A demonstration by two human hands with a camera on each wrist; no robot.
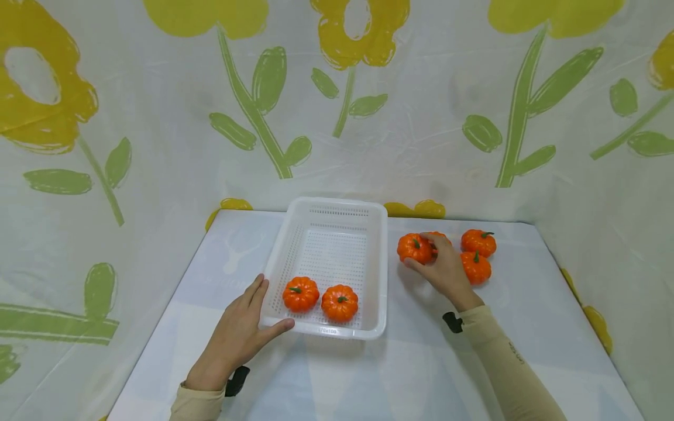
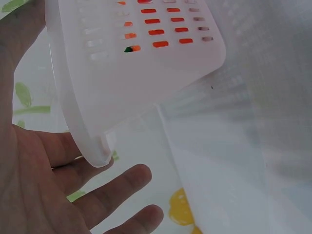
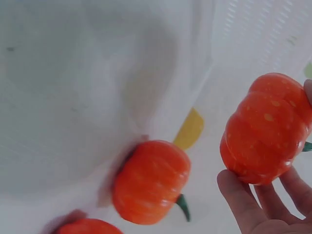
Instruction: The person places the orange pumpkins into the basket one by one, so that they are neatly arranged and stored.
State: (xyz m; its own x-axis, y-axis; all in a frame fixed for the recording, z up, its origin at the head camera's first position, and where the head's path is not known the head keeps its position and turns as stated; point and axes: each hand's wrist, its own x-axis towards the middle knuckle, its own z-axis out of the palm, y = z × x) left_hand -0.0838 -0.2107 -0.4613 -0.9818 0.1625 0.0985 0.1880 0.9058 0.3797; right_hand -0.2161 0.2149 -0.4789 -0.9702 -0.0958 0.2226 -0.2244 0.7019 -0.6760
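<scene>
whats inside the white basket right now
Two orange toy pumpkins sit side by side at the near end of the white basket; the rest of its perforated floor shows bare. Nothing in it looks covered.

Two pumpkins [image 1: 320, 299] in basket [image 1: 330, 206], four pumpkins [image 1: 463, 251] right.

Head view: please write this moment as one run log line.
left hand: steadies white basket | right hand: grips pumpkin on table | basket: two pumpkins inside | beside right hand: three more pumpkins
</scene>
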